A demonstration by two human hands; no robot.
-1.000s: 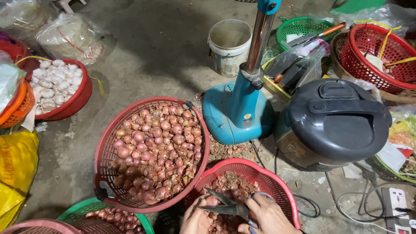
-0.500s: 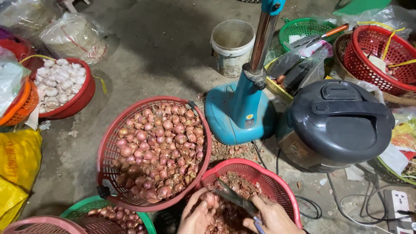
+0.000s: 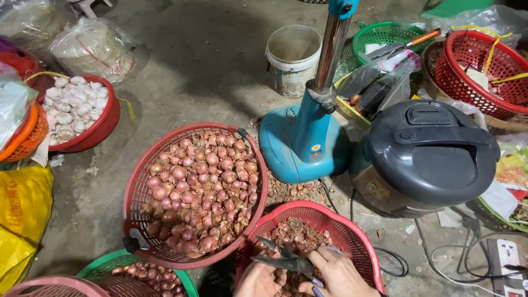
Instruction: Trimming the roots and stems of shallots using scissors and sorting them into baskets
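My right hand [image 3: 336, 273] grips dark scissors [image 3: 281, 257] at the bottom edge, with the blades parted and pointing left. My left hand [image 3: 257, 281] is curled just under the blades, half cut off by the frame, and what it holds is hidden. Both hands hover over a red mesh basket [image 3: 352, 226] lined with shallot skins and trimmings. To its left stands a larger red basket [image 3: 132, 190] heaped with whole shallots [image 3: 201, 184].
A blue fan base and pole [image 3: 302, 137] and a black pressure cooker [image 3: 426, 154] stand behind the hands. Cables and a power strip [image 3: 503, 258] lie at right. A red bowl of garlic [image 3: 74, 113], a white bucket [image 3: 293, 58], green and red baskets and plastic bags ring the concrete floor.
My left hand rose to the scissors half a second ago and has dropped lower since. The scissors swung from slanted back to nearly level, with the blades parted.
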